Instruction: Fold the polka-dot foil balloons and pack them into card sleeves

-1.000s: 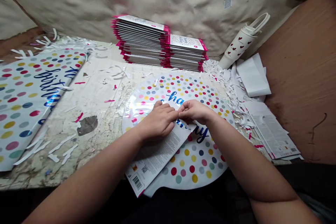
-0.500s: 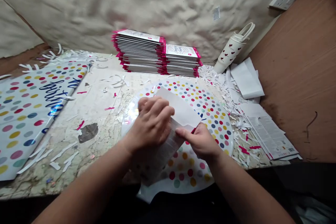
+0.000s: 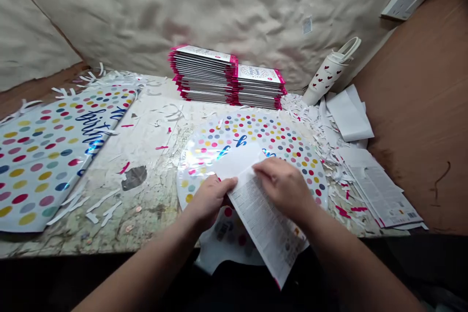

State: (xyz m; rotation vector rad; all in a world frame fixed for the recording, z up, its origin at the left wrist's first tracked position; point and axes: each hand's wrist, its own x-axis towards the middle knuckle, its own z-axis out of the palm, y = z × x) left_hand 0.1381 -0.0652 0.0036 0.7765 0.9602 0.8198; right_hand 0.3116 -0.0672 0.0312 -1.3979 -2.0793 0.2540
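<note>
Printed sheet [image 3: 265, 219] swung right | right hand [image 3: 283, 186] atop | left hand [image 3: 208, 203] at edge

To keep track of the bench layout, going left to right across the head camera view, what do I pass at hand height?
Polka-dot birthday foil balloon, left hand, right hand, shredded white paper, printed paper sheets, brown wooden board.

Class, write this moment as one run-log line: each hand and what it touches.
left hand: printed paper sleeve | right hand: same sleeve | beneath: polka-dot foil balloon
</note>
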